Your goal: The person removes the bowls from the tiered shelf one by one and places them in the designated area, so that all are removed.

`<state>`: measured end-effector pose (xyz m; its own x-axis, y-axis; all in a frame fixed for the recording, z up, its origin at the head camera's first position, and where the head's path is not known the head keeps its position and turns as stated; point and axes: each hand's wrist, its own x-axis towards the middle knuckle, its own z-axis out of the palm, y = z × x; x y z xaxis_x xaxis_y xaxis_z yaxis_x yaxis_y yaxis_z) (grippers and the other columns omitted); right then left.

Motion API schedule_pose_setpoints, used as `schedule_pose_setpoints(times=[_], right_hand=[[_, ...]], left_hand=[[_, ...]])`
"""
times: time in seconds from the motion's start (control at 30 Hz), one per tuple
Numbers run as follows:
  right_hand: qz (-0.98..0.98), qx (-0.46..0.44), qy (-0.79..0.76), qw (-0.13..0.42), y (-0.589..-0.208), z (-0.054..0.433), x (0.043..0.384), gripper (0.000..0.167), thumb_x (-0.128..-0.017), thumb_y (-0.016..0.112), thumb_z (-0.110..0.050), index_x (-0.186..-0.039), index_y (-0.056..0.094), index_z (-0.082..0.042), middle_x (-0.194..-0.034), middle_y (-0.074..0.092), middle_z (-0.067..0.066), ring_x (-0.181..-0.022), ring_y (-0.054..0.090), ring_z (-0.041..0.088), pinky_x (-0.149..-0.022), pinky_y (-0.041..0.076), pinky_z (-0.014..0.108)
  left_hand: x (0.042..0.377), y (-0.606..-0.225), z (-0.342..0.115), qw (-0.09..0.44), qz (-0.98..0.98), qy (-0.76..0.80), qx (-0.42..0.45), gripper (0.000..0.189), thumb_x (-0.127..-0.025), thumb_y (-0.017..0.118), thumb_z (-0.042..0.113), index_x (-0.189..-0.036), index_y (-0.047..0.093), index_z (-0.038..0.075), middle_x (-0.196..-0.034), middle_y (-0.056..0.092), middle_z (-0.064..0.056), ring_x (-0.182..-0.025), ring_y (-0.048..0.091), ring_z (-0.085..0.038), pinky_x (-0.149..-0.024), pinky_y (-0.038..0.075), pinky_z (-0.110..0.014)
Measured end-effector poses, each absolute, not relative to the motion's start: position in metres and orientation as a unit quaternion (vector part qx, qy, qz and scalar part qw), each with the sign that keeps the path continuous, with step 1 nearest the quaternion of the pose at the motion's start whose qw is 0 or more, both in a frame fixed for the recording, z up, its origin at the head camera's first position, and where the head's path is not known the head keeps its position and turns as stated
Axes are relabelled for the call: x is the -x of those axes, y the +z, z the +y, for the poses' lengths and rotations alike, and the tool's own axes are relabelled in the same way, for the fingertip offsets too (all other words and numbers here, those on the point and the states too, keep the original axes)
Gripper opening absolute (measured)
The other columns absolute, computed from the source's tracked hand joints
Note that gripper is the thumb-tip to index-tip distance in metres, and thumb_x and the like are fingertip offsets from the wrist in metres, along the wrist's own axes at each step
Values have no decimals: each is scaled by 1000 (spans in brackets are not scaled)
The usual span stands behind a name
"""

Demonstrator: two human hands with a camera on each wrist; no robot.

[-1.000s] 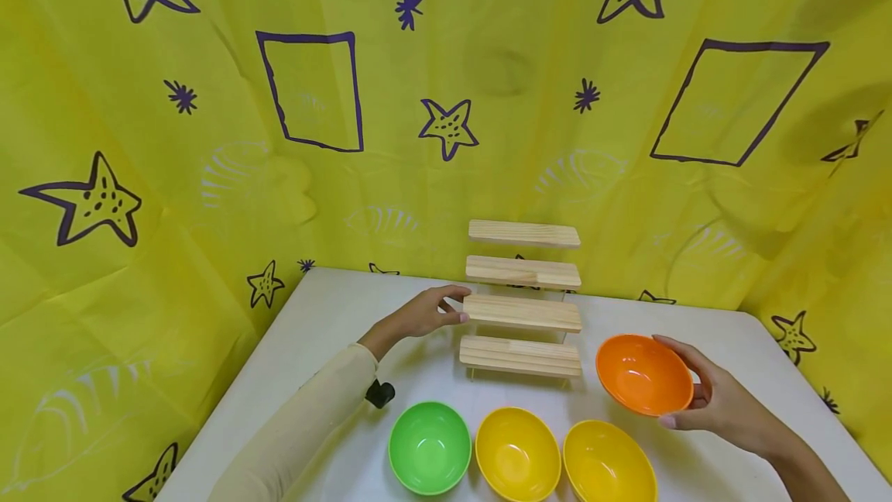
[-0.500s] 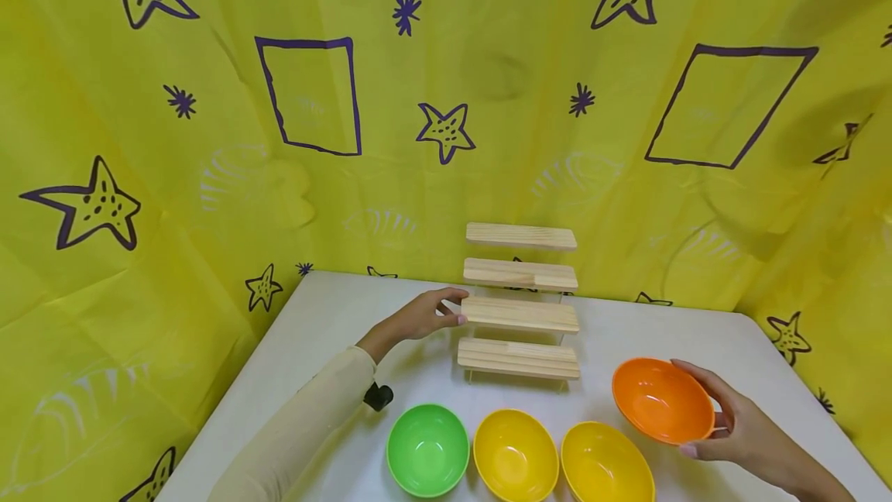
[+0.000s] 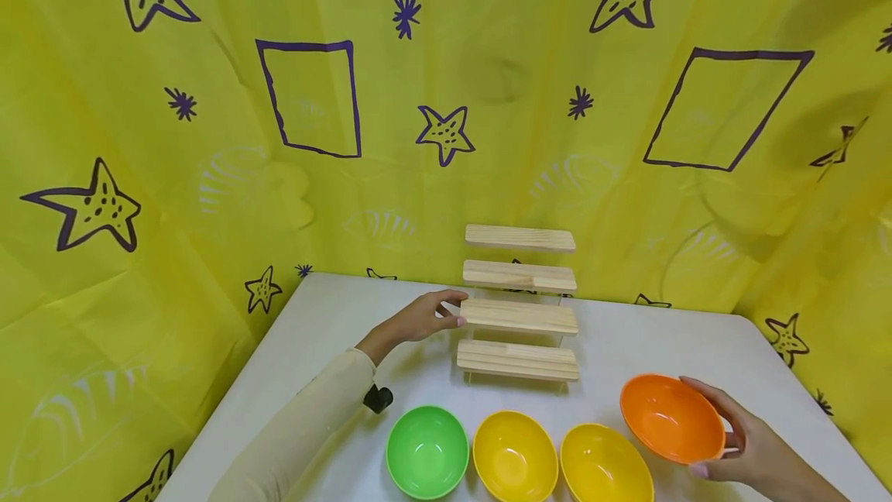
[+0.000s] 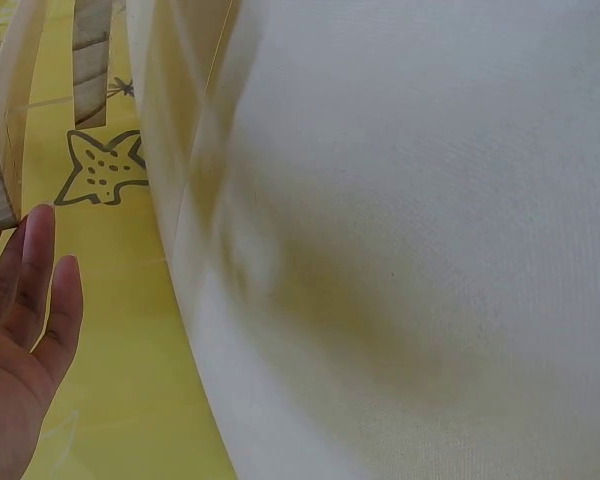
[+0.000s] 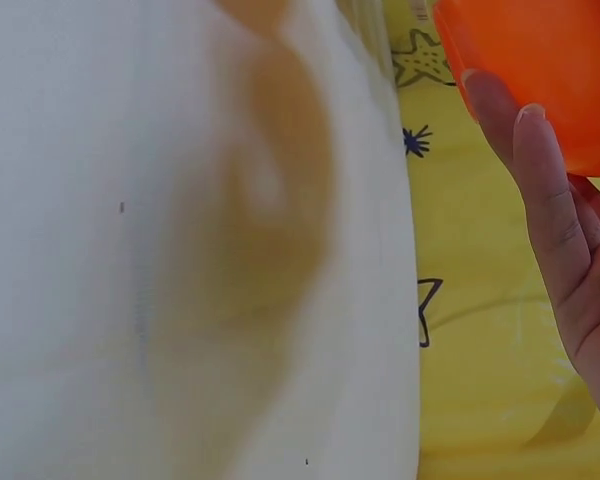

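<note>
My right hand [image 3: 749, 440] grips the orange bowl [image 3: 672, 418] by its right side and holds it tilted above the table; a shadow falls below it in the right wrist view, where the bowl [image 5: 540, 85] shows at the top right. With thumb and fingers, my left hand [image 3: 421, 318] pinches the left end of a plank on the wooden step shelf [image 3: 519, 316]. The plank's end [image 4: 0, 200] appears at the left wrist view's edge. A green bowl [image 3: 427, 452] and two yellow bowls, one in the middle [image 3: 515, 455] and one to the right [image 3: 606, 465], stand in a row in front.
The white table [image 3: 327, 308] has a yellow patterned curtain [image 3: 390, 184] behind it and along both sides. The shelf's several planks rise in steps toward the back curtain. A black strap piece [image 3: 379, 399] hangs under the left sleeve.
My right hand has carried the orange bowl right and toward the front, away from the shelf. The left hand stays at the plank's end, and the row of bowls has not moved.
</note>
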<state>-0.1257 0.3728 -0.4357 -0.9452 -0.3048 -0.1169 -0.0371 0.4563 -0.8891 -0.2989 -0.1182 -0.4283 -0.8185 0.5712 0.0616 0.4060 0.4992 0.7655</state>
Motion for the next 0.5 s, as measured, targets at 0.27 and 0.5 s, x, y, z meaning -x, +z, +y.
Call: schedule_pose_setpoints(times=[0.27, 0.5], right_hand=[[817, 109, -538, 176, -444, 386, 118, 77, -95, 67, -10, -138, 30, -62, -125, 40, -48, -94, 71, 23, -81, 61, 34], [761, 50, -597, 248, -451, 395, 111, 68, -99, 61, -14, -134, 32, -64, -123, 46, -46, -100, 70, 31, -87, 59, 40]], left_hand=[[298, -426, -118, 100, 860, 412, -284, 55, -100, 65, 28, -149, 48, 11, -144, 54, -16, -117, 62, -29, -87, 56, -35], [300, -428, -118, 97, 861, 410, -286, 54, -100, 65, 28, -149, 48, 12, -144, 54, -15, -118, 63, -28, -87, 56, -33]])
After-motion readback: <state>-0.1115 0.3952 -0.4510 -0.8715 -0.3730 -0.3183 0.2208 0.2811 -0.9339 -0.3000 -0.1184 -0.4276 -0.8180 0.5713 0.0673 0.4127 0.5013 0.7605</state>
